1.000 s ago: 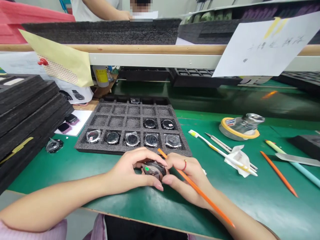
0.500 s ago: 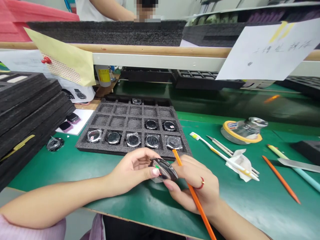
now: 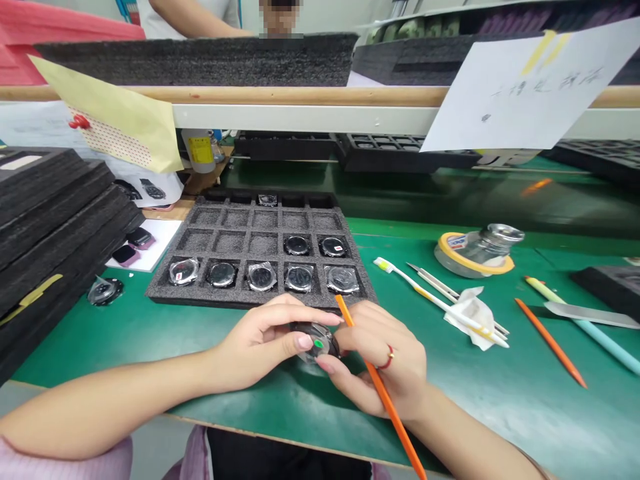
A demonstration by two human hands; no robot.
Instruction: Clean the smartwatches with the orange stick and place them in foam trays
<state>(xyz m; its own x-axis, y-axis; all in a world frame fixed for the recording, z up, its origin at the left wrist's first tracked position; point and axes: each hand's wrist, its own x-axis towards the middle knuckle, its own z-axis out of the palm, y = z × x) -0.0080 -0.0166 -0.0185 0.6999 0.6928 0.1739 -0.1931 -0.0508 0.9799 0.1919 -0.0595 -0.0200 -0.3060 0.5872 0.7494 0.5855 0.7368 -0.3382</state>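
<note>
Between my two hands is a dark round watch case (image 3: 316,339) with clear film and a green dot on the side facing me. My left hand (image 3: 273,337) grips it from the left, thumb on the near face and index finger stretched across the top. The fingertips and thumb of my right hand (image 3: 385,360) hold its right edge. An orange stick (image 3: 385,390) is also tucked in my right hand, slanting down toward me. Just beyond lies a black foam tray (image 3: 240,241) with several film-covered watch cases (image 3: 261,275) in its front pockets.
Foam trays are stacked (image 3: 55,220) at the left, near a loose watch case (image 3: 105,290) and two small purple watches (image 3: 133,245). To the right lie a toothbrush (image 3: 415,287), tweezers (image 3: 433,281), another orange stick (image 3: 550,341), a knife (image 3: 590,315) and a glass jar (image 3: 500,237). A co-worker (image 3: 200,17) is behind the shelf.
The watch case has turned so its green-dotted face shows more toward me. My left index finger has stretched over its top. The view has shifted slightly.
</note>
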